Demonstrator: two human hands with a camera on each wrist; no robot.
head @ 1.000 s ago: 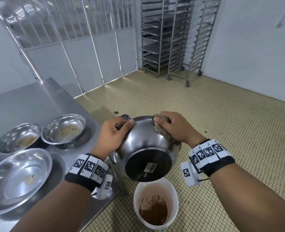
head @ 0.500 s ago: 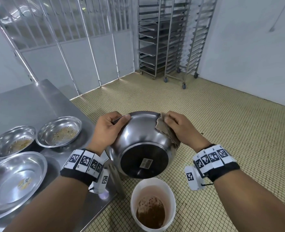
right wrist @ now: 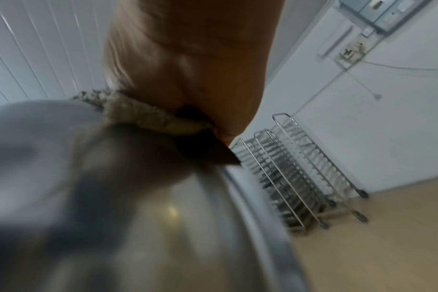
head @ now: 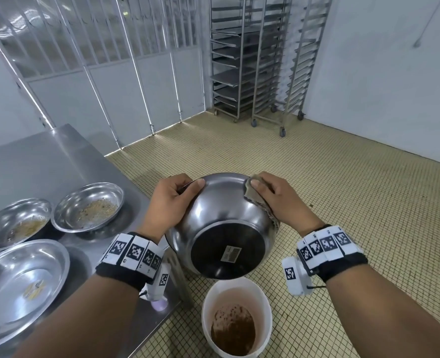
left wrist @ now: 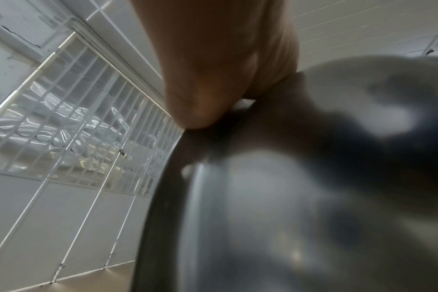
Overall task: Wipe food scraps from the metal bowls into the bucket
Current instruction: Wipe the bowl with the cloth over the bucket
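At centre frame, left hand (head: 172,200) grips the upturned bowl (head: 221,223) and right hand (head: 278,200) pinches a cloth (head: 252,198) on its rim; any tilt could drop scraps beside the bucket (head: 208,306) below

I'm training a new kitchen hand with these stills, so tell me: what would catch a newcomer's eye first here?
First, the big metal bowl tipped bottom-toward-camera above the white bucket of brown scraps on the floor. The left hand grips its rim, while the right hand presses a cloth over the opposite rim. Next, three shallow bowls with residue sit on the steel table at left.
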